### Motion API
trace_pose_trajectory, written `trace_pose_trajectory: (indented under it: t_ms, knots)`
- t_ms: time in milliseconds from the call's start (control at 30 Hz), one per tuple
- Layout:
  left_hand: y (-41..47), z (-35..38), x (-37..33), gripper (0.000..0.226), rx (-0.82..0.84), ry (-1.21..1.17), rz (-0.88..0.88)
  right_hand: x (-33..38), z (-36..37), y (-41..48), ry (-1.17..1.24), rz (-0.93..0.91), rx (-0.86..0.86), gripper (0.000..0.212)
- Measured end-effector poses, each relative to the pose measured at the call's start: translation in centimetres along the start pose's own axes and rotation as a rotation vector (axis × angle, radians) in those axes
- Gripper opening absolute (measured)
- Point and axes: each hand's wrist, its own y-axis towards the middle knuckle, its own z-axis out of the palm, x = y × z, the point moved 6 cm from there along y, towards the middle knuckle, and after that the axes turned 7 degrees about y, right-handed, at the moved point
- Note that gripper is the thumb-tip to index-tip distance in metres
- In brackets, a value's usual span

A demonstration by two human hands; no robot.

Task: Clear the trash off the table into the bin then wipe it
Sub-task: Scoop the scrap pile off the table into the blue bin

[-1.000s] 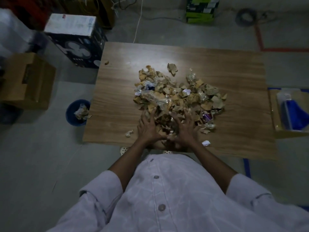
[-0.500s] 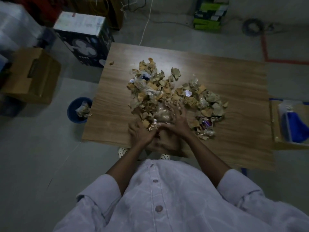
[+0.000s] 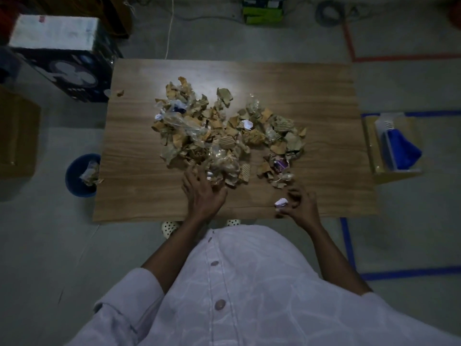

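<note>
Labels first, and honestly nothing is readable. On the floor at 10 o'clock from the table (image 3: 149, 196), the dark box (image 3: 64, 68) has a fan picture on its side and a white top, but any print is too blurry. Same story for the green box (image 3: 263, 8) at 12 o'clock, just colour blocks.

The trash pile (image 3: 219, 136) sits mid-table. It's mostly torn brown cardboard bits, clear plastic wrap and a few white paper wads, with something purple at its 4 o'clock edge. One stray brown scrap (image 3: 120, 93) lies alone near the table's 10 o'clock corner.

The left hand (image 3: 202, 193) is spread open, fingertips touching the 6 o'clock edge of the pile, gripping nothing. The right hand (image 3: 299, 206) is at 5 o'clock from the pile, fingers curled in, pinching a small white wad (image 3: 281, 202) just clear of the heap.

The blue bin (image 3: 71, 176) stands on the floor at the table's 8 o'clock with some scraps in it. A blue cloth (image 3: 401, 151) lies in a cardboard box (image 3: 396, 174) at 3 o'clock.
</note>
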Motion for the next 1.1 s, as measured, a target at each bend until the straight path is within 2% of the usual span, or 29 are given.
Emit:
trace_pose_trajectory:
  t_ms: [67,133,233,400,500,600,633,700,800,900,1000,1100]
  knots:
    - [-0.4,0.5,-1.5,0.087,0.035,-0.010,0.173,-0.7,1.1,0.6,-0.019,0.005,-0.015,0.057]
    - [-0.7,1.1,-2.4,0.085,0.100,-0.034,0.257,0.5,2.2,1.4,-0.046,0.017,-0.038,0.041]
    - [-0.8,1.3,-2.4,0.079,0.130,-0.071,0.262,4.5,4.6,2.8,-0.101,-0.057,-0.048,0.024]
    - [-0.8,1.8,-1.6,0.069,0.149,-0.105,0.256,10.8,9.7,4.5,0.117,0.009,-0.048,0.024]
    - [-0.9,1.4,-2.1,0.065,0.120,-0.100,0.258,14.2,9.8,3.4,0.111,-0.190,-0.061,0.021]
    - [-1.1,0.5,-3.0,0.069,0.071,0.025,0.232,12.9,6.3,2.4,-0.052,-0.432,-0.265,0.028]
    - [-1.1,0.3,-3.0,0.075,0.073,0.101,0.179,11.7,5.1,2.4,-0.093,-0.432,-0.322,0.037]
    - [-1.4,0.9,-2.1,0.091,0.141,0.141,-0.019,8.5,3.5,2.6,-0.073,-0.279,-0.391,0.061]
    - [-2.0,2.1,-0.3,0.109,0.201,-0.085,-0.425,6.0,2.4,3.1,0.103,-0.030,-0.399,0.086]
    - [-2.0,4.0,1.3,0.115,0.236,-0.387,-0.703,7.1,1.4,5.3,0.167,-0.040,-0.330,0.089]
    - [-0.4,4.5,1.9,0.124,0.213,-0.556,-0.788,8.6,1.0,9.1,0.201,-0.032,-0.238,0.087]
    - [1.0,3.9,1.3,0.126,0.173,-0.576,-0.774,9.9,2.6,10.9,0.082,-0.035,-0.111,0.088]
